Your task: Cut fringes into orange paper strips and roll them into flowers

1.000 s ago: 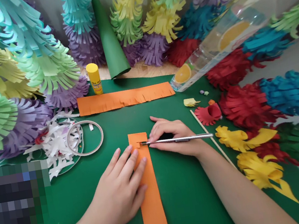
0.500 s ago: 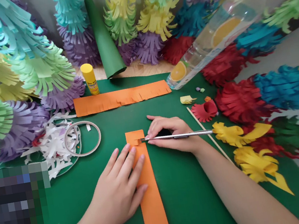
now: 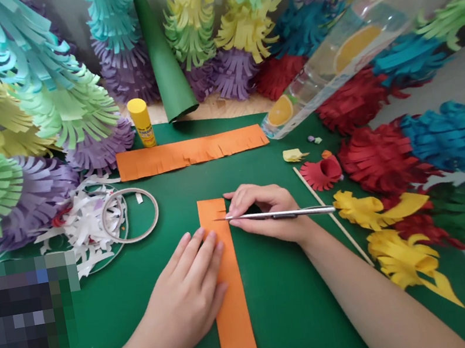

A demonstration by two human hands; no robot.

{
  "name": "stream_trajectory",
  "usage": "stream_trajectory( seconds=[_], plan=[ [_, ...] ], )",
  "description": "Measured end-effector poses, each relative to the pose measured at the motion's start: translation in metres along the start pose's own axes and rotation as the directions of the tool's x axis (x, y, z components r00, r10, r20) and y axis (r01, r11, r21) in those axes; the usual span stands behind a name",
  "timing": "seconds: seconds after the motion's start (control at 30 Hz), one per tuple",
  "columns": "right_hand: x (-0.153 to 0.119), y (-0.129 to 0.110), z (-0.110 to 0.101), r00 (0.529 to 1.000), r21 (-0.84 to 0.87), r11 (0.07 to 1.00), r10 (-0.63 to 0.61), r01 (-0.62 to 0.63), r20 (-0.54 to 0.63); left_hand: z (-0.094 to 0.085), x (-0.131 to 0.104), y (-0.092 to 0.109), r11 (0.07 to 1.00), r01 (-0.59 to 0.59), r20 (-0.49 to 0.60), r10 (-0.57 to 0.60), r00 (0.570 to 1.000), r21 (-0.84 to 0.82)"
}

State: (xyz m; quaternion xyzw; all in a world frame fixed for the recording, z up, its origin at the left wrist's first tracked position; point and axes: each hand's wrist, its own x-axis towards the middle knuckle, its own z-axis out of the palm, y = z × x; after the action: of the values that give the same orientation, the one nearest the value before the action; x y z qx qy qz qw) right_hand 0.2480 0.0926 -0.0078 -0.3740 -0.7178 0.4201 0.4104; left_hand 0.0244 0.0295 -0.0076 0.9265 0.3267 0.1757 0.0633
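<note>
An orange paper strip (image 3: 234,322) runs lengthwise toward me on the green mat, with short slits at the right side of its far end. My left hand (image 3: 189,288) lies flat on it, fingers stretched out and their tips on the paper. In my right hand (image 3: 265,210) a slim silver craft knife (image 3: 283,212) is pinched near its front. Its thin point rests over the strip, just beyond my left fingertips. Past both hands lies a second orange strip (image 3: 193,152), fringed along its near edge.
A yellow glue stick (image 3: 142,122) stands behind the far strip. To the left are a tape ring (image 3: 156,210) and white paper scraps (image 3: 89,222). A plastic bottle (image 3: 330,62), a thin stick (image 3: 327,205) and yellow paper curls (image 3: 401,252) lie right. Fringed paper cones (image 3: 65,107) surround the mat.
The near strip has turned slightly and sits straighter. Small paper flaps that stood up by the blade now lie flat. The knife tip has shifted a little left across the strip.
</note>
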Motion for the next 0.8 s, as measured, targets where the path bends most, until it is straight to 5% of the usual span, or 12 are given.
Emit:
stream_trajectory(
  seconds=[0.8],
  plan=[
    [0.0014, -0.0009, -0.0011, 0.996, -0.141, 0.99, -0.007, 0.019, 0.087, -0.0008, -0.0017, 0.0003, 0.998, 0.023, 0.0, -0.023, 1.0, -0.053]
  ],
)
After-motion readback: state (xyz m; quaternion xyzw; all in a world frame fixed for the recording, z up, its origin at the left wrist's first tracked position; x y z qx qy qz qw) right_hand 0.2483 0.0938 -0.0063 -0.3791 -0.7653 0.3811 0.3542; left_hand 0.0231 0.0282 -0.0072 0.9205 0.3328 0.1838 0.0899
